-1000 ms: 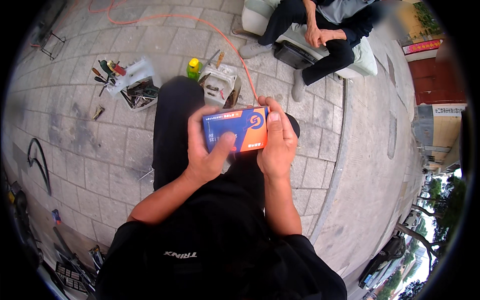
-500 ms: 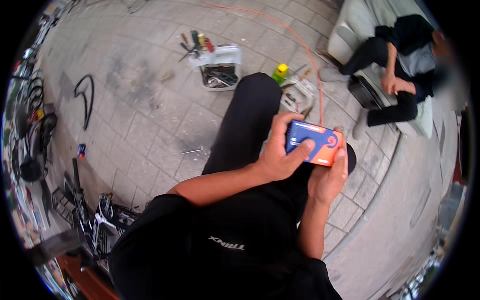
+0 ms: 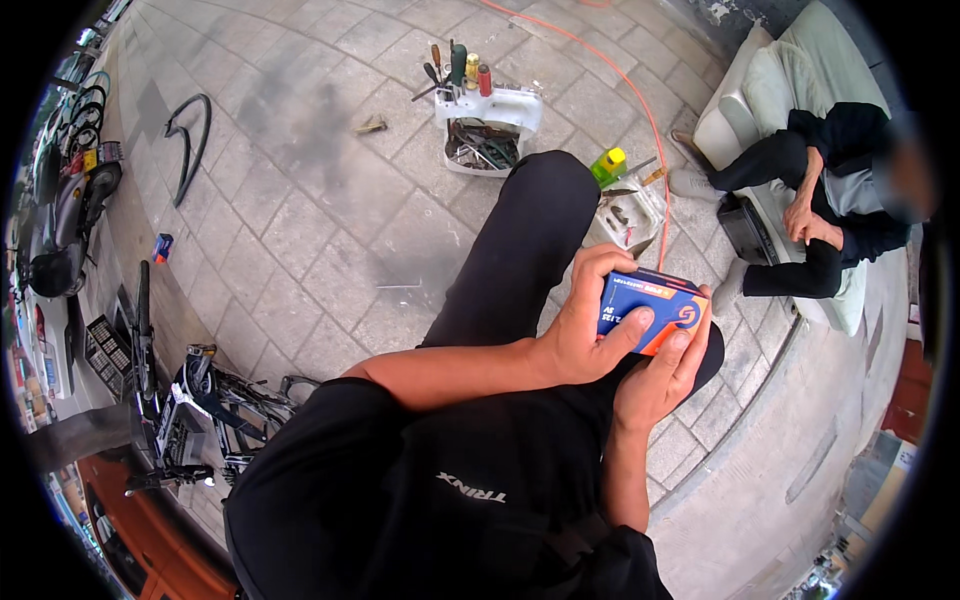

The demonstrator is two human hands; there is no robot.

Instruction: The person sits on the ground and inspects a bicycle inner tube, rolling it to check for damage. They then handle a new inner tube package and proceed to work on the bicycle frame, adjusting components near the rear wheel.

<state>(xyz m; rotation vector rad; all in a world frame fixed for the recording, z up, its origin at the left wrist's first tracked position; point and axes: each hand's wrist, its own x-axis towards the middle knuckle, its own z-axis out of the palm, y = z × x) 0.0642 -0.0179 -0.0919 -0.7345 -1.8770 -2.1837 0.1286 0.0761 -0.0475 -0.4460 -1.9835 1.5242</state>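
A blue-and-orange cardboard box (image 3: 655, 300) is held above my knees by both hands. My left hand (image 3: 585, 325) grips its left side, thumb across the top face. Around the right end and near edge are the fingers of my right hand (image 3: 655, 380). Just beyond the box, a white plastic tray (image 3: 640, 215) holds small items, beside a green bottle with a yellow cap (image 3: 608, 168). A white tool caddy (image 3: 515, 130) full of tools and screwdrivers stands farther back.
Another person (image 3: 840, 230) sits at right on a pale sofa (image 3: 800, 60), hands together. An orange hose (image 3: 630, 85) crosses the paving. At left lie an inner tube (image 3: 195, 150), another small blue-and-orange box (image 3: 162, 248), bicycles (image 3: 215, 410) and a scooter (image 3: 70, 220).
The view has swung left, bringing the bicycles and scooter in and shifting the person and tools rightward. The box stays in both hands, now lower right of centre and tilted slightly more.
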